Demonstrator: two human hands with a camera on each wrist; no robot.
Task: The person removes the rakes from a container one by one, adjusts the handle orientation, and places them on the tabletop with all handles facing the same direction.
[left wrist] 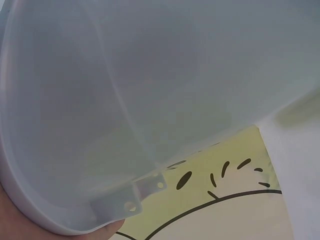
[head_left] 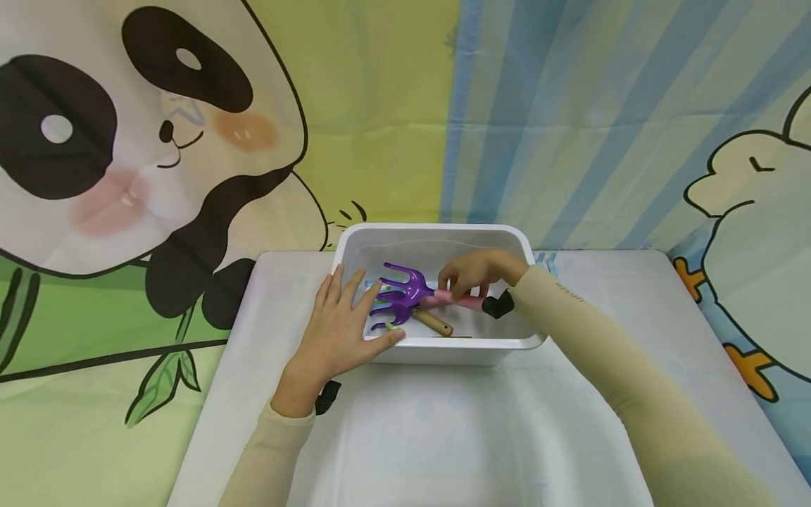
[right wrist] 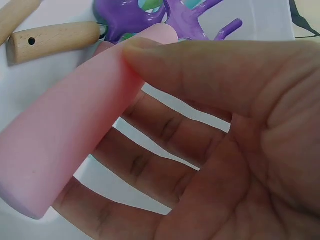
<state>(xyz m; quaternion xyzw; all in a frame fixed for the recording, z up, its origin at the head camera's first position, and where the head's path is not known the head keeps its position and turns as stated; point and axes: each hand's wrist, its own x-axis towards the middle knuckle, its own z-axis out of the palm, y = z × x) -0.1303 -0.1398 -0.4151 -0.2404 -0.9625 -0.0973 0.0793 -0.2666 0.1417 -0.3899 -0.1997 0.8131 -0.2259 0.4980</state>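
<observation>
A white plastic bin [head_left: 437, 354] stands on the table with garden hand tools inside. My right hand [head_left: 472, 272] reaches into it and pinches the pink handle of a purple hand rake [head_left: 415, 285]. In the right wrist view the thumb presses on the pink handle [right wrist: 75, 110], with the fingers behind it. A second purple rake [head_left: 398, 310] lies under the first, its tines pointing left. Beside it is a wooden handle [head_left: 433, 322]. My left hand [head_left: 336, 327] lies over the bin's left front corner, fingers spread and straight, touching the rim.
Another piece of wood [right wrist: 15, 15] shows at the right wrist view's corner. Green and light-blue bits lie beneath the rakes. The bin stands near the back edge of the white-covered table [head_left: 431, 436], close to a printed cloth backdrop [head_left: 380, 105]. Bracket-like tabs [left wrist: 117, 202] project from the bin.
</observation>
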